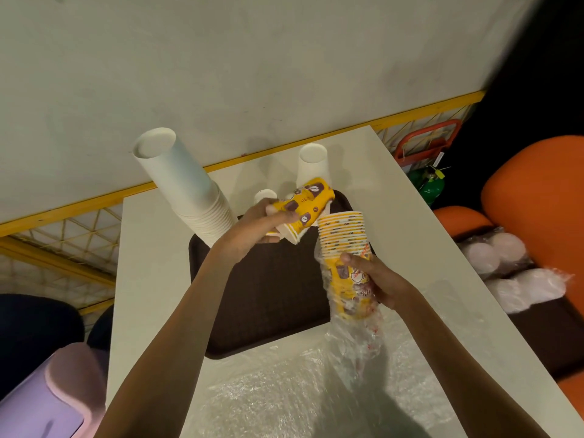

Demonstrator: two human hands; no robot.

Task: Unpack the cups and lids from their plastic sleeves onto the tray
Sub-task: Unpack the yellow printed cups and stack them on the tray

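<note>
Partway through: stacks of plain white paper cups (186,191) already stand unwrapped at the far side of the dark brown plastic tray (271,295). The left hand (254,229) curls round a few yellow printed paper cups (308,204) above the tray, while the right hand (379,282) clamps the remaining yellow stack (343,235), half out of its clear plastic sleeve (360,339). White lids (534,287) on the orange seat (537,191) are still wrapped

Your white table (151,279): brown tray (268,295) sits mid-table, crumpled clear plastic (284,390) lies at your near edge.
</note>
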